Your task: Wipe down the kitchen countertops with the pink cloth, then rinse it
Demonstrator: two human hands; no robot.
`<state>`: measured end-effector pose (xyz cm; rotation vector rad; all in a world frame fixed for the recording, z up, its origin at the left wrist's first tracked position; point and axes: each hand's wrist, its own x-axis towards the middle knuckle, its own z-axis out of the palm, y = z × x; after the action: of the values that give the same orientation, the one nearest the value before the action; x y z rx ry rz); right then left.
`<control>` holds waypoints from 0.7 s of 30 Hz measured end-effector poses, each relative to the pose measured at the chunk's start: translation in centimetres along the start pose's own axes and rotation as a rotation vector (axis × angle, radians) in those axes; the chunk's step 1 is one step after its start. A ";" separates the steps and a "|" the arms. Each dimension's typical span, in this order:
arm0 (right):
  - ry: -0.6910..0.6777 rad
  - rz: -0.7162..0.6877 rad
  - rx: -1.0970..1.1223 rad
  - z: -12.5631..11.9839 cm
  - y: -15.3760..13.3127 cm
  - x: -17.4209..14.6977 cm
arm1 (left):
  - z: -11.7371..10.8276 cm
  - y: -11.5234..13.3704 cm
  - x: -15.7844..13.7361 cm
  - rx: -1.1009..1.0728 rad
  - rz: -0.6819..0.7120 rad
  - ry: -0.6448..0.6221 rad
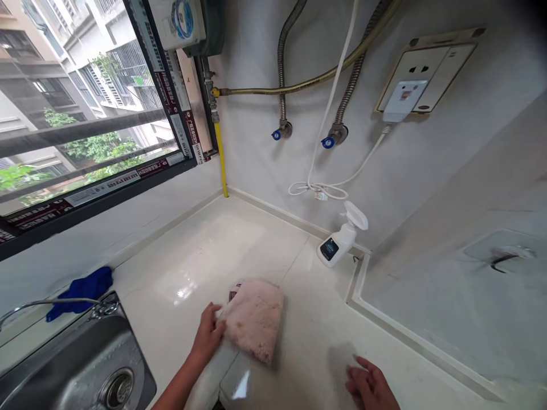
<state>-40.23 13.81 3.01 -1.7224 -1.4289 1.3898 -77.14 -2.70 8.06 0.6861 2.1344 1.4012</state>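
Note:
A folded pink fluffy cloth (255, 319) with brownish stains lies on the pale countertop, a patterned tag or edge showing at its upper left corner. My left hand (208, 333) is at the cloth's left edge, its fingertips touching or nearly touching it; thumb and index finger are apart. To the right, away from the cloth, my right hand (368, 382) hovers over the counter with loosely bent fingers and nothing in them. Behind the cloth, near the wall, stands a white spray bottle (339, 242) with a dark label.
At the left are a steel sink (77, 341), a faucet (102, 307) and a blue cloth (83, 290). A yellow pipe (221, 159) rises from the back corner. White cable (325, 188) hangs from a wall socket (431, 74). A raised ledge (410, 341) edges the counter's right side.

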 end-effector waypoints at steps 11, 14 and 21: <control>-0.283 -0.867 -0.716 17.6 -10.6 -2.9 | -3.1 -5.5 -4.2 0.489 0.392 0.220; -0.340 -0.916 -0.876 22.6 -11.7 -3.6 | -3.5 -6.2 -4.3 0.663 0.502 0.235; -0.310 -1.065 -0.888 19.7 -5.0 -3.4 | -4.3 -9.1 -3.0 0.876 0.725 0.149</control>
<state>-59.97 8.00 1.60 -0.7445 -2.8006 0.4134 -78.89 -10.72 1.46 1.8694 2.7472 0.7186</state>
